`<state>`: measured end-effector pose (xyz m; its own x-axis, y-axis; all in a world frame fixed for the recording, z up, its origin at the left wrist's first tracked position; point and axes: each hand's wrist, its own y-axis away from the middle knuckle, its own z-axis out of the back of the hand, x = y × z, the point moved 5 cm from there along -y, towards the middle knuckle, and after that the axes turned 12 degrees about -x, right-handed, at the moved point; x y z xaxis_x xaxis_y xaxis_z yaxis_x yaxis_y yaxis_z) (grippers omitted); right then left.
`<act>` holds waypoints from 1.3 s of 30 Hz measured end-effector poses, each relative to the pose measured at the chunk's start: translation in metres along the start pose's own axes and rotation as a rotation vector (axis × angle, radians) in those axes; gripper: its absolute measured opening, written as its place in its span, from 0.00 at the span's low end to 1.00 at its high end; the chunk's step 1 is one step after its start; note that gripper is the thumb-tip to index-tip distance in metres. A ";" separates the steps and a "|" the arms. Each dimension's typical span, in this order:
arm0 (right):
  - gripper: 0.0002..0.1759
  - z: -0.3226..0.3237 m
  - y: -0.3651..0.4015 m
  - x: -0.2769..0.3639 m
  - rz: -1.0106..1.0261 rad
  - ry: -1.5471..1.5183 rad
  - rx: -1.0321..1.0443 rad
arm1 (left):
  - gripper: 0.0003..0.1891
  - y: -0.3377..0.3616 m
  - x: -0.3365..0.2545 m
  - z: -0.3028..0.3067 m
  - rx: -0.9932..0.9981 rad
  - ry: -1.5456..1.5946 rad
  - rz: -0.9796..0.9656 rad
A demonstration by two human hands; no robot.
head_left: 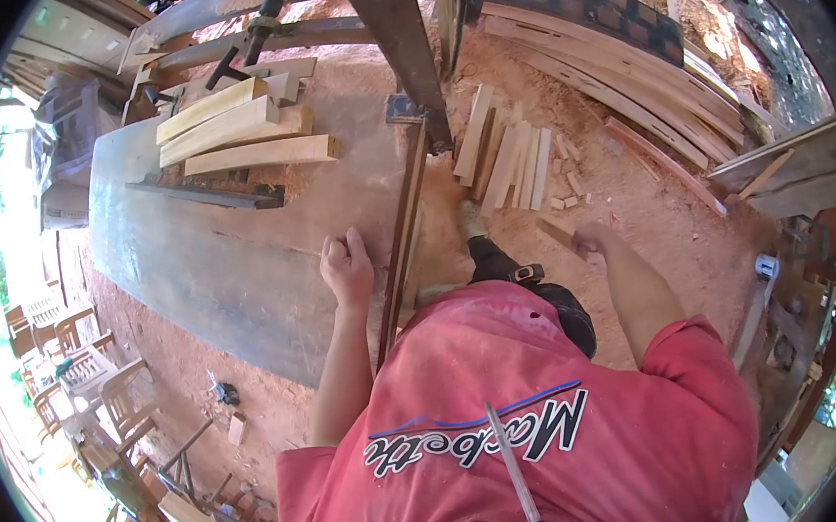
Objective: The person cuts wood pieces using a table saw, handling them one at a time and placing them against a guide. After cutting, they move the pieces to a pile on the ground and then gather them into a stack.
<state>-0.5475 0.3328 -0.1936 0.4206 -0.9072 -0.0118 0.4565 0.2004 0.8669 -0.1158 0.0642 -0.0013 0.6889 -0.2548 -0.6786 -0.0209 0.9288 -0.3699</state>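
My left hand is over the near part of a flat sheet-topped table, its fingers curled in and nothing visible in them. Out to the other side, my right hand grips the end of a small wood piece above the dusty ground. Several squared wood blocks lie stacked at the table's far end, beside a dark metal bar. Short wood pieces lie on the ground beyond my right hand.
Long boards are piled at the upper right. A dark upright post stands at the table's edge. A power tool rests beyond the blocks. Wooden chairs stand at the left, and a tape roll lies at the right.
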 end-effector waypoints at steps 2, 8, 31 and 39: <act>0.19 -0.001 -0.003 0.028 0.100 -0.095 -0.052 | 0.15 -0.003 0.000 0.003 -0.006 -0.012 0.000; 0.37 -0.032 0.010 0.119 0.331 0.013 -0.049 | 0.19 -0.042 0.018 -0.021 -0.017 0.131 0.318; 0.30 0.000 0.240 0.284 0.974 -0.594 0.342 | 0.15 0.031 -0.070 0.034 0.761 0.541 0.363; 0.22 0.005 0.281 0.287 1.428 -0.120 -0.292 | 0.20 0.007 0.040 0.095 -0.361 0.323 0.602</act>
<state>-0.3017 0.1267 0.0492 0.5828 0.1011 0.8063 -0.1386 0.9901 -0.0239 -0.0197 0.0857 0.0289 0.2398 0.1488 -0.9593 -0.5984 0.8008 -0.0254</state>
